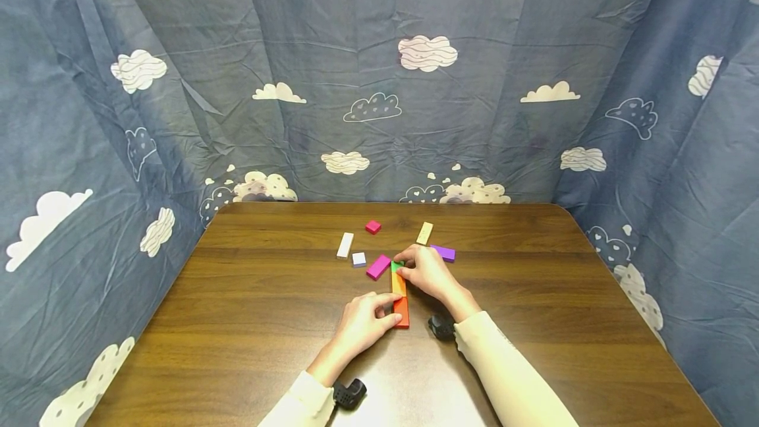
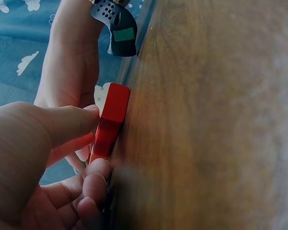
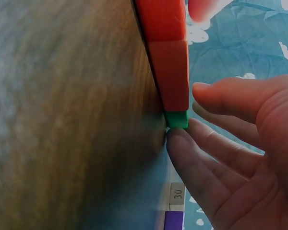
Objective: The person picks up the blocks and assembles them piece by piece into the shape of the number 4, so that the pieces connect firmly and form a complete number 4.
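Observation:
A flat row of coloured blocks runs away from me on the table: a red block (image 1: pixel 401 312) nearest, an orange block (image 1: pixel 399 285) in the middle, a green block (image 1: pixel 396 266) at the far end. At the near end, my left hand (image 1: pixel 363 320) holds the red block between thumb and curled fingers. My right hand (image 1: pixel 428 272) is at the far end, its fingertips (image 3: pixel 180 139) touching the green block's end. Its thumb stands slightly off the orange block in the right wrist view. A magenta block (image 1: pixel 378 267) lies just left of the row.
Left of the row lie a white block (image 1: pixel 345 246) and a small pale block (image 1: pixel 358 259). A crimson block (image 1: pixel 373 227) is farther back. Beyond the right hand are a cream block (image 1: pixel 424 232) and a purple block (image 1: pixel 443 254). A cloud-patterned curtain (image 1: pixel 367 84) hangs behind the table.

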Demonstrator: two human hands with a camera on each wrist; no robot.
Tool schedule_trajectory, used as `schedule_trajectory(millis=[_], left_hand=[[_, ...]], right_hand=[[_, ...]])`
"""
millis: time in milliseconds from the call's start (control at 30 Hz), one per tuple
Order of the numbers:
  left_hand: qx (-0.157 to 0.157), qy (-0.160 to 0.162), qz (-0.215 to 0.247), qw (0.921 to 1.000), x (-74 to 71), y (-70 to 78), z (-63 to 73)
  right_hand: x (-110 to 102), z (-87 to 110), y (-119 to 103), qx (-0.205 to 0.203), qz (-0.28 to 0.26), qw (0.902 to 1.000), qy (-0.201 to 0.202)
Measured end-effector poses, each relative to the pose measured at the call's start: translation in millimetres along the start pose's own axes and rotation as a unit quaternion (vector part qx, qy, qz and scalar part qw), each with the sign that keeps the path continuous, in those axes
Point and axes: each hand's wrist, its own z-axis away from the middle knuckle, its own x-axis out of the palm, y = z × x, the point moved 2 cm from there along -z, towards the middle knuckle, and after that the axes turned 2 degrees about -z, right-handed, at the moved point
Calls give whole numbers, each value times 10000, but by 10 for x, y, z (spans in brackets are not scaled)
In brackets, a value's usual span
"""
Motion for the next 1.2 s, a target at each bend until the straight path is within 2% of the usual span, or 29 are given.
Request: schedule_trajectory(millis=[433,567,767,900,1067,1200], left_hand=[[-193,-47,536,9984,-42,14,6],[-245,-49,740,9969,-65,31,3],[71,387,448,9982,-127,75,-5],[304,502,114,9982,-186,117,-21],[576,363,-474,9966,-231,167,-87],[793,7,-805,9936,-221,186,-146]], right_hand=[[-94,10,-20,-201,-70,9997,79],[-136,10,-19,-132,-62,9998,101],[-232,0,-29,-101,19,9998,161],[-318,5,-10,-66,165,9995,242],[-410,35,37,-33,270,9990,351],[-455,59,85,-23,298,9987,416]])
